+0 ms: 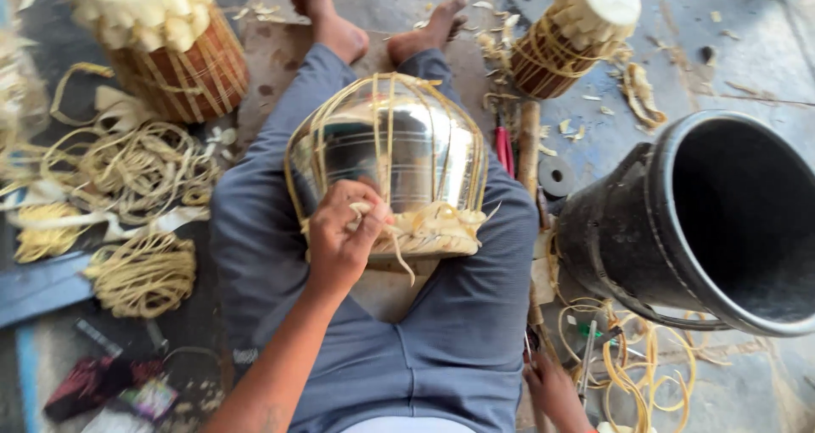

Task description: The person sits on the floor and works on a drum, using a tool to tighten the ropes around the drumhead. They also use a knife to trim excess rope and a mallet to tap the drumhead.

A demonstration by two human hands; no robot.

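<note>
Cane strips (429,229) pinched by left hand (340,238) at steel pot (399,149) rim.

I count one shiny metal pot (399,149) at frame centre, one black bucket (705,221) at the right, and two woven cane drums, one upper left (182,55) and one upper right (564,38). I also make out two hands (340,238) (556,390), two bare feet (327,13) (429,30), and roughly three loose cane coils (144,272) at the left.

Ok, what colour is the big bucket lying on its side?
Black, the bucket, clearest in the head view.
</note>
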